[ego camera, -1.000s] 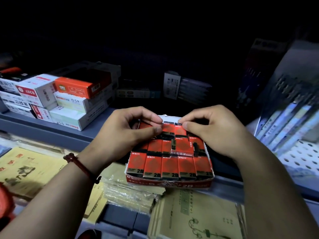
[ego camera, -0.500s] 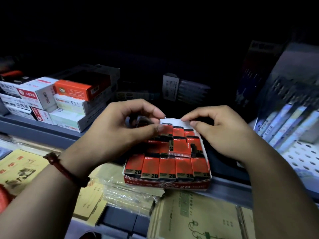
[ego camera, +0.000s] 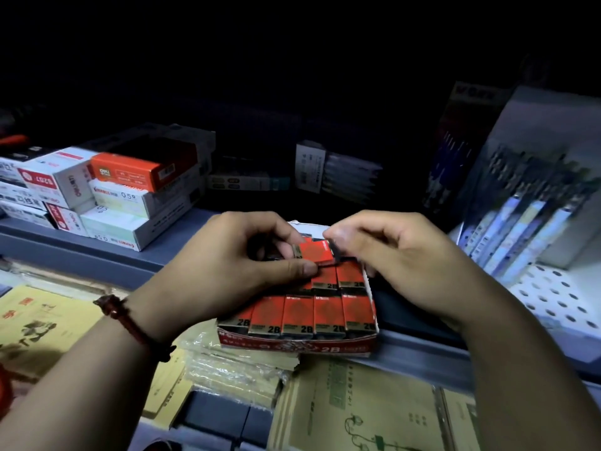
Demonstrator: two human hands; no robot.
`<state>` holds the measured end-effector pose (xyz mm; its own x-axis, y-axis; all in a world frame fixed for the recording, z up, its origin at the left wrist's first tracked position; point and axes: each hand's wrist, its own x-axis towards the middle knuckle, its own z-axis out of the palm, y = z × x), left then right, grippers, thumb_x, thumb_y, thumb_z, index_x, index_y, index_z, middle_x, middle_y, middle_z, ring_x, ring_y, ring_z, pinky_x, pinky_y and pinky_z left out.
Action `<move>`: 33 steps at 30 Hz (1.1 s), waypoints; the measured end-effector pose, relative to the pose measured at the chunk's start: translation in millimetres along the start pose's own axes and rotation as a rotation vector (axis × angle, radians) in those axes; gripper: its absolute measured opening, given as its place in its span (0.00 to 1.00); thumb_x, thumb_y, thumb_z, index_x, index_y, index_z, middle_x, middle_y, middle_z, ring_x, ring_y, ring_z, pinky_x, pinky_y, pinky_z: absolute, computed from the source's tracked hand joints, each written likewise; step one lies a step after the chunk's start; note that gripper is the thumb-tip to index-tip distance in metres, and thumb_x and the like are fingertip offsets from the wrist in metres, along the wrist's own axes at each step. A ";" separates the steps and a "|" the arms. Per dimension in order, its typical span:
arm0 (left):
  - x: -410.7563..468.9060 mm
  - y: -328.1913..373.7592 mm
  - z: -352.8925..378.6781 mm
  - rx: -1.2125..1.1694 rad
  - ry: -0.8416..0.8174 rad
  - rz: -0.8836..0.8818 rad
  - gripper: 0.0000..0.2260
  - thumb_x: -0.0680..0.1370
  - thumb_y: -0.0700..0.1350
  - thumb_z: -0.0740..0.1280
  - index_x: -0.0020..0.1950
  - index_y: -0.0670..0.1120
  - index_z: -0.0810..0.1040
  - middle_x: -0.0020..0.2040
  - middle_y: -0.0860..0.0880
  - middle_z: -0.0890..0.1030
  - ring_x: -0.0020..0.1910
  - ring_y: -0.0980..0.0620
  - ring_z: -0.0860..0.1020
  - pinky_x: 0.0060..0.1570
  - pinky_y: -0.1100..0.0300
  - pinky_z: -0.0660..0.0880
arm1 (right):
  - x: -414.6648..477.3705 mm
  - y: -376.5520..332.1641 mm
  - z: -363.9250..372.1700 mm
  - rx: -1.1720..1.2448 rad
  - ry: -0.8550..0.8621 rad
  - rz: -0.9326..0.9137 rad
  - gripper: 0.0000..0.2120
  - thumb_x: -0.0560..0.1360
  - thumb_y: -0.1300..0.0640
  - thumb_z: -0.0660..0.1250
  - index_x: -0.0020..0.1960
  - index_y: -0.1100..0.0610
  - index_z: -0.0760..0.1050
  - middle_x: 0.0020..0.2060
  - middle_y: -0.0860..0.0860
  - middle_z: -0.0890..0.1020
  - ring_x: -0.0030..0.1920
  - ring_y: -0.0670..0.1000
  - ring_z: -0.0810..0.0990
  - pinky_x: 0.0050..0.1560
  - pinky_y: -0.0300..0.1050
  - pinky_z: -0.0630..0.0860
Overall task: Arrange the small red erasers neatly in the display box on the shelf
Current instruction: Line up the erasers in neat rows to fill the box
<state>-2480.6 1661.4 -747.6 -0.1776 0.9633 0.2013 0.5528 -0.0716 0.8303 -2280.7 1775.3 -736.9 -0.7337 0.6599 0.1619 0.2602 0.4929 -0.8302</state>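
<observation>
A red display box (ego camera: 292, 348) marked 2B sits at the front edge of the grey shelf (ego camera: 97, 258). Rows of small red erasers (ego camera: 328, 315) fill its front and right part. My left hand (ego camera: 227, 271) pinches one loose red eraser (ego camera: 313, 252) between thumb and fingers, lifted a little above the back rows. My right hand (ego camera: 390, 258) touches that eraser's right end with its fingertips; whether it grips is unclear. The box's back left rows are hidden under my left hand.
Stacked white and orange stationery boxes (ego camera: 123, 196) stand at the left of the shelf. Pen packs (ego camera: 527, 216) lean at the right on a perforated white panel (ego camera: 553, 297). Yellow exercise books (ego camera: 357, 408) and wrapped packs (ego camera: 234, 369) lie on the lower shelf.
My left hand has lifted one eraser out of the back rows and turned it flat. My right hand moved in to meet its right end.
</observation>
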 end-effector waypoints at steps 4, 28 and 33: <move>6.0 2.3 -0.3 0.053 -0.023 -0.042 0.13 0.66 0.53 0.81 0.46 0.52 0.83 0.43 0.56 0.86 0.38 0.59 0.84 0.37 0.68 0.78 | 5.6 -0.2 7.2 0.025 0.034 -0.020 0.09 0.75 0.57 0.75 0.51 0.45 0.85 0.43 0.48 0.85 0.35 0.55 0.76 0.40 0.54 0.76; 11.7 -14.6 2.0 0.439 -0.054 0.039 0.29 0.68 0.70 0.51 0.62 0.62 0.78 0.61 0.70 0.73 0.62 0.59 0.66 0.68 0.51 0.61 | 19.0 9.9 7.8 -0.339 0.233 0.060 0.15 0.81 0.61 0.65 0.58 0.45 0.85 0.53 0.34 0.84 0.54 0.29 0.78 0.50 0.18 0.68; 10.3 -15.6 2.4 0.356 -0.044 0.035 0.28 0.67 0.68 0.52 0.60 0.61 0.78 0.61 0.70 0.73 0.63 0.60 0.65 0.70 0.51 0.61 | 17.1 9.1 4.4 -0.367 0.290 0.080 0.11 0.79 0.55 0.68 0.53 0.40 0.85 0.40 0.44 0.87 0.40 0.44 0.84 0.40 0.37 0.79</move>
<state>-2489.0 1673.1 -759.7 -0.1226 0.9725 0.1979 0.8084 -0.0179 0.5884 -2293.7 1788.6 -744.0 -0.5106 0.8093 0.2902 0.5515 0.5673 -0.6116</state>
